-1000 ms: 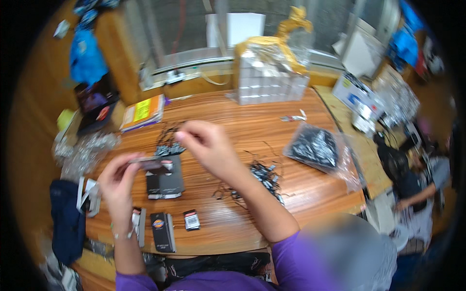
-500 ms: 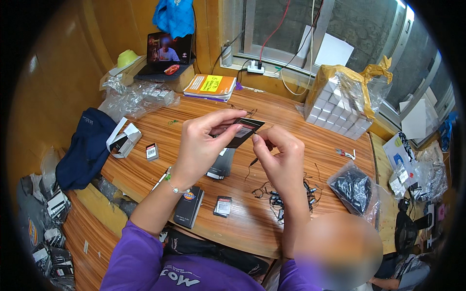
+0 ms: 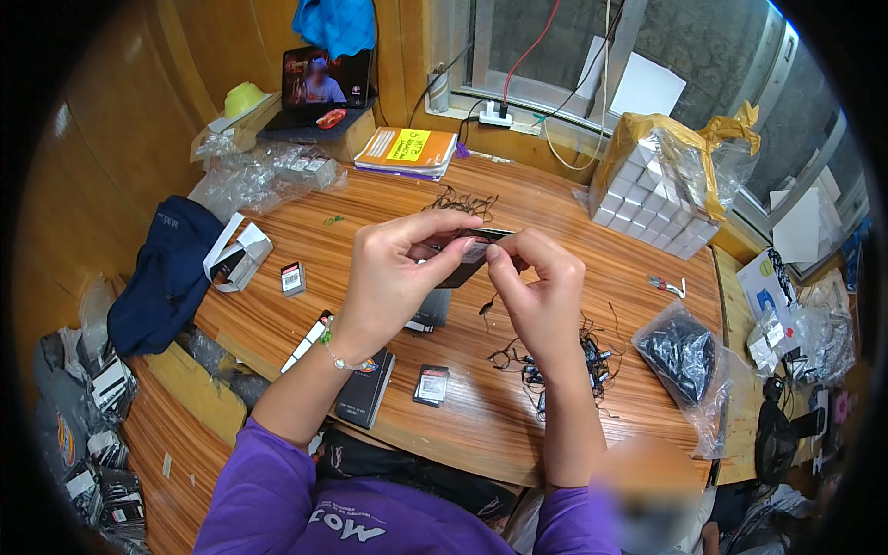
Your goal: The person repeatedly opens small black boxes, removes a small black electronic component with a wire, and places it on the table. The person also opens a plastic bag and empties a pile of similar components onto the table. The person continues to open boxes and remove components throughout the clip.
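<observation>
My left hand (image 3: 393, 273) pinches a black hang tag (image 3: 458, 272) between thumb and fingers, above the middle of the table. At the tag's right corner, my right hand (image 3: 539, 287) has its thumb and index finger pressed together. A thin black tag string (image 3: 487, 309) dangles below the right fingers; where it meets the tag is hidden. Beneath the hands lies a stack of dark tags (image 3: 435, 310), partly covered. Nearer me are a black box (image 3: 366, 393) and a small pile of labelled tags (image 3: 431, 385). A tangle of black strings (image 3: 592, 370) lies under my right wrist.
A clear bag of black strings (image 3: 680, 356) lies at right. White boxes in a plastic wrap (image 3: 647, 199) stand at back right. At left are an open white carton (image 3: 242, 259), a small tag stack (image 3: 292, 278) and dark blue cloth (image 3: 162, 277). Notebooks (image 3: 407, 153) lie at the back.
My right fingers have moved in against the tag's corner, closing the small gap. The tag has tilted, and the view has shifted slightly.
</observation>
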Available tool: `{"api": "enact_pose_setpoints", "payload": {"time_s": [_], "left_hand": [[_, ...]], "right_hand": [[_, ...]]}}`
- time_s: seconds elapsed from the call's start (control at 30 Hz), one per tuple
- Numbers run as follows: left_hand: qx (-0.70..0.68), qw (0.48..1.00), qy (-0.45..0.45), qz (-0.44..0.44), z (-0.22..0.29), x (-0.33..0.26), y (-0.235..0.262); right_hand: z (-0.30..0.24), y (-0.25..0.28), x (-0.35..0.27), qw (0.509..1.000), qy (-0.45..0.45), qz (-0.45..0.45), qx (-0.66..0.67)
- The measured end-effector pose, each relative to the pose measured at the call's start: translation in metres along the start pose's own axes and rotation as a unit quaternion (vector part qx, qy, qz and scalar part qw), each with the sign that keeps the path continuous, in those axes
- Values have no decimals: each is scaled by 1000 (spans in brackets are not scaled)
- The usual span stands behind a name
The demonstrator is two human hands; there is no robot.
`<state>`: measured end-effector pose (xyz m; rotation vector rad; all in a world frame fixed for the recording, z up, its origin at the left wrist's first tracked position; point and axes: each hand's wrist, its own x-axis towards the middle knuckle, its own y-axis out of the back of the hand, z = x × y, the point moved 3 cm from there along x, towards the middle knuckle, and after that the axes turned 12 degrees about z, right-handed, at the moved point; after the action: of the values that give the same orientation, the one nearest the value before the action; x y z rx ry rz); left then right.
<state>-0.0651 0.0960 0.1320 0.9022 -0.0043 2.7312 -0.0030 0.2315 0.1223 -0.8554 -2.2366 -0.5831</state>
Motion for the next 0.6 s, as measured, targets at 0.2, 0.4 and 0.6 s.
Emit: {"api": "enact_pose_setpoints", "payload": {"time_s": [0.2, 0.4, 0.6], "left_hand": [[-1, 1000, 28, -7, 1, 0, -2], [44, 999, -11, -27, 2, 3, -3], [44, 997, 12, -66, 6, 7, -5]], "right_hand": [[0, 0, 1, 1000, -3, -6, -2], [7, -1, 1, 1000, 9, -16, -12], [20, -9, -3, 974, -151, -31, 169]]}}
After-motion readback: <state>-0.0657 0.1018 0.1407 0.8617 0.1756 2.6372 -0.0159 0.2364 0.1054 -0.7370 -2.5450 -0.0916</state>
